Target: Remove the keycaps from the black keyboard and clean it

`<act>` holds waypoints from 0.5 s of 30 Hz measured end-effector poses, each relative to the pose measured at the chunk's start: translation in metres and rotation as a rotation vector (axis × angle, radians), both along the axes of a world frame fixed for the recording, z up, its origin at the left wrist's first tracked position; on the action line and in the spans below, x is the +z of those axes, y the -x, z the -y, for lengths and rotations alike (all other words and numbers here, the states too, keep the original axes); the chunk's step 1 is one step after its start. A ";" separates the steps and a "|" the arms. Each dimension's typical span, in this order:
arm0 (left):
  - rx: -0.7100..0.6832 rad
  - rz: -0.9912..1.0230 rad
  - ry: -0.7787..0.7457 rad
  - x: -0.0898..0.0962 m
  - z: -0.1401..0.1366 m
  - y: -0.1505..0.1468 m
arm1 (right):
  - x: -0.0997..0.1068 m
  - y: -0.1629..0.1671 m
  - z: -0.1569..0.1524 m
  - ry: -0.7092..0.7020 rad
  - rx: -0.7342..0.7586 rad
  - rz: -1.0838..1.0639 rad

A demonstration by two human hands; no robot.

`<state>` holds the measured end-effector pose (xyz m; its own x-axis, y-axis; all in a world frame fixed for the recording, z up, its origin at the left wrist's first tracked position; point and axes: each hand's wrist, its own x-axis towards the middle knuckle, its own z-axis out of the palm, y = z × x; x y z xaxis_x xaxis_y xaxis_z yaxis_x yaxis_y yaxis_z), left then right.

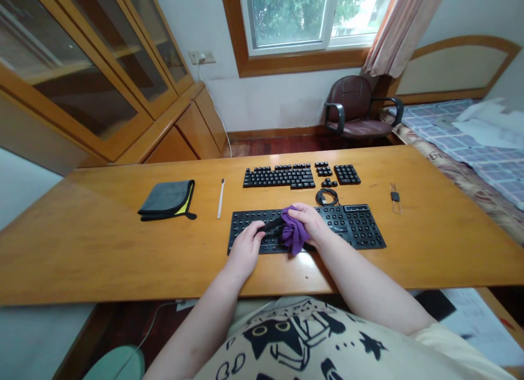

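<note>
My right hand (310,223) is closed on a bunched purple cloth (293,235), which wraps one end of a long narrow black piece (273,225) shaped like a space bar keycap. At its other end, my left hand (248,241) pinches the piece between thumb and fingers. Both hands are above a black keyboard base (360,230) stripped of its keycaps, which shows rows of bare switches. Behind it lie the removed black keycaps (280,177) in keyboard order, with a gap in the front row. A coiled black cable (327,197) rests between keycaps and base.
On the wooden table (184,265), a folded grey cloth (167,199) and a white brush (221,199) lie left. A wire keycap puller (395,197) lies right. Beyond the table stand a chair (356,107) and a bed (466,129); a glass-fronted cabinet (123,112) is at left.
</note>
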<state>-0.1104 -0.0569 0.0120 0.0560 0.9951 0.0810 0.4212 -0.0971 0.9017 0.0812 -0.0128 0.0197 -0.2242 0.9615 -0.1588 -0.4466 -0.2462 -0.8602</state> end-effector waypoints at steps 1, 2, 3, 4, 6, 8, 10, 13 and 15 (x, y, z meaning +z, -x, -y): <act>0.000 0.001 0.003 -0.002 -0.001 0.002 | 0.000 0.000 -0.001 0.018 0.002 0.002; -0.001 -0.001 0.006 -0.003 -0.002 0.004 | -0.001 0.001 -0.001 0.038 0.008 -0.008; -0.001 -0.004 0.010 -0.004 -0.002 0.006 | -0.002 0.002 -0.001 0.056 0.015 -0.032; 0.001 -0.006 0.013 -0.005 -0.002 0.007 | -0.003 0.003 -0.002 0.073 0.021 -0.064; 0.019 0.028 0.032 -0.006 -0.002 0.007 | -0.004 0.005 -0.002 0.100 0.023 -0.136; 0.071 0.161 0.073 -0.005 -0.002 0.004 | -0.004 0.008 -0.002 0.111 0.022 -0.197; 0.128 0.379 0.121 -0.004 -0.003 0.000 | -0.005 0.010 -0.001 0.116 0.042 -0.222; 0.202 0.697 0.152 0.000 -0.004 -0.005 | -0.007 0.011 -0.001 0.102 0.072 -0.149; 0.239 0.808 0.116 0.005 -0.005 -0.006 | -0.009 0.009 -0.002 0.074 0.030 -0.066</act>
